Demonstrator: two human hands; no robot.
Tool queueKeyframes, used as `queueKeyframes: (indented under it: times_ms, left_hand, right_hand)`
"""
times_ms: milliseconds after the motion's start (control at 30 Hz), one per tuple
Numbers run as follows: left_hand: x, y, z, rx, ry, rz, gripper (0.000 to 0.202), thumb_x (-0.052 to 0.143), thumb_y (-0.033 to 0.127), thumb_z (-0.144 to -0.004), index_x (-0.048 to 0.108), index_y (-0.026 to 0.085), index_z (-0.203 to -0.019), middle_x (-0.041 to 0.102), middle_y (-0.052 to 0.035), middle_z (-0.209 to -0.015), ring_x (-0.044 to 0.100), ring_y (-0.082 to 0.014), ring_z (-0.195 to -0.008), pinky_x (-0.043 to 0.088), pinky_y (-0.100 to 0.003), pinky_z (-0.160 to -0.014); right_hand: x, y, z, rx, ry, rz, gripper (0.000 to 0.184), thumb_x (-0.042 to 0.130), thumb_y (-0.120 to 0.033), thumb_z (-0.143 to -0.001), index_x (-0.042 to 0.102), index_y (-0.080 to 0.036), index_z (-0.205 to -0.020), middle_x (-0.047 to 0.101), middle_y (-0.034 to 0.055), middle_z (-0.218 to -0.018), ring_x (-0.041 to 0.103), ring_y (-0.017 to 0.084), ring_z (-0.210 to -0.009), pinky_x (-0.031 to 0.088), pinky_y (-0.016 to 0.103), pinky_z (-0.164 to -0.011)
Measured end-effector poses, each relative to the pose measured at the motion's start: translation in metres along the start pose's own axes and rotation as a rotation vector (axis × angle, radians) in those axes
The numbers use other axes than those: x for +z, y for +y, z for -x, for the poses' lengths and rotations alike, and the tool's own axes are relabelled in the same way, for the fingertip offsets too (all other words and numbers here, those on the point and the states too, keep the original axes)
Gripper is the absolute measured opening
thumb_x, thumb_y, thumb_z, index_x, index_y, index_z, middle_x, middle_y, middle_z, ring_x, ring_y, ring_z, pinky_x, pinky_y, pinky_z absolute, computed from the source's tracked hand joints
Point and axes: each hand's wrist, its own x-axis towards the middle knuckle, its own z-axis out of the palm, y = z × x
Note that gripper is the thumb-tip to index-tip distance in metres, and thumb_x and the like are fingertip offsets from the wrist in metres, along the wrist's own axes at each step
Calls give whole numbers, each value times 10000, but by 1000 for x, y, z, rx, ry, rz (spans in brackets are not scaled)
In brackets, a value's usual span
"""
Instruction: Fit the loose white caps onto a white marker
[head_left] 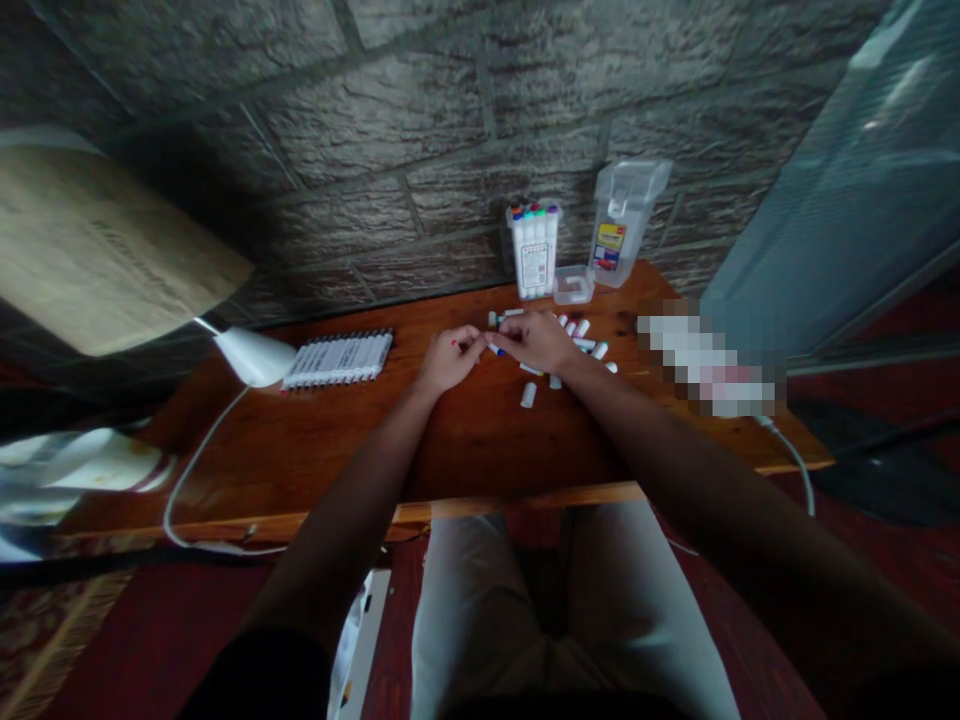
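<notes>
The fingers of the left hand (451, 358) are curled together around a red-tipped marker (454, 344), whose end pokes out near the base of the thumb. The right hand (536, 341) meets it fingertip to fingertip over the bench (465, 445); its fingers are bent inward, but whether they clamp anything cannot be told. A blue tip (500, 351) shows just below the right thumb.

Around and beyond the right hand lie loose white markers (599, 351), partly hidden by it, and a short white piece (529, 395) rests nearer the bench's front edge. Behind them, by the stone wall (420, 130), stand a clear case packed with markers (535, 255) and an open clear case (619, 235), with a small clear lid (574, 285) between. Left of the hands, a row of markers (339, 360) lies side by side, next to a white lamp base (257, 357).
</notes>
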Motion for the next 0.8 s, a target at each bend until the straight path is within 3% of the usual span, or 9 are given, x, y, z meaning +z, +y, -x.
queueKeyframes:
  times_ms: [133,200,267,333,400,500,633,800]
  left_hand:
    - [0,3,0,-20,13,-75,315,549,374,-980,650,195,-742,691,-14,-651,621,-157,-627,469,-275,-676]
    - [-2,6,0,-72,81,-183,296,541,375,-984,676,193,-794,745,-45,-775,667,-183,-729,500,-308,-777]
    - [-5,7,1,-159,218,-339,247,539,361,-982,706,196,-902,777,-89,-994,694,-248,-973,478,-399,-979]
    - [-10,5,2,-259,351,-473,239,568,376,-962,710,214,-1066,723,-126,-1255,588,-331,-1262,365,-516,-1136]
    - [-14,0,3,-352,402,-535,366,615,415,-922,668,224,-1230,596,-162,-1463,454,-380,-1415,280,-577,-1192]
    - [-14,-11,4,-473,340,-546,546,633,471,-885,593,215,-1366,516,-208,-1535,381,-425,-1469,220,-649,-1203]
    - [-10,-18,3,-548,229,-559,640,600,532,-883,560,170,-1410,487,-267,-1542,354,-464,-1482,208,-688,-1192]
    - [-10,-20,2,-541,280,-580,666,602,548,-867,548,183,-1421,448,-252,-1585,269,-471,-1528,112,-737,-1202]
  right_hand:
    - [1,3,-2,-4,6,-4,183,738,-322,-889,749,-161,-803,690,12,-765,559,113,-676,386,256,-673]
    - [2,5,-3,2,27,-5,111,771,-268,-848,762,-158,-851,707,20,-820,574,121,-715,406,257,-701]
    - [3,7,-4,13,41,-8,103,783,-249,-830,763,-155,-869,711,22,-838,581,124,-731,417,260,-716]
    - [4,8,-4,23,41,-19,106,782,-251,-833,759,-151,-860,710,21,-830,584,124,-731,423,262,-722]
    - [4,7,-5,32,33,-32,100,777,-244,-838,754,-146,-845,708,21,-821,585,122,-727,423,263,-726]
    - [3,6,-4,48,25,-45,93,768,-228,-845,750,-138,-831,708,19,-810,583,114,-709,419,261,-722]
    - [4,6,-3,55,44,-54,116,756,-251,-857,751,-137,-838,727,23,-812,591,112,-696,435,257,-713]
    - [4,7,-4,72,45,-64,130,736,-253,-876,753,-126,-855,742,33,-815,606,112,-693,454,253,-702]
